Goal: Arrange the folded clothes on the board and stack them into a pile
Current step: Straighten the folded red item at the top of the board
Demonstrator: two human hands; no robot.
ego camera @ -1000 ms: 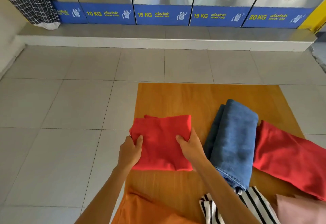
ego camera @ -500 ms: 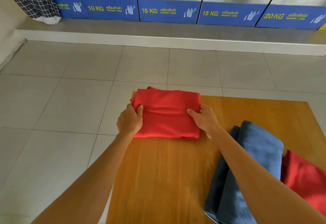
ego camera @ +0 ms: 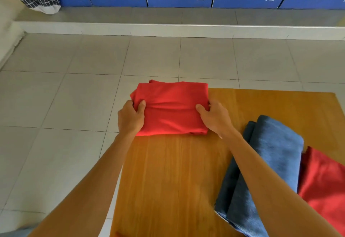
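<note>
Two thumbs press down on top of the folded red garment (ego camera: 171, 108), the other fingers of each hand tucked around or under its side edges, so the left hand (ego camera: 130, 118) and right hand (ego camera: 216, 118) are both clamped on it. It sits at the far left corner of the wooden board (ego camera: 168, 180), possibly overhanging onto the tiled floor (ego camera: 56, 106). Folded blue jeans (ego camera: 270, 162) lie to the right, touching another red cloth (ego camera: 324, 186) beyond.
</note>
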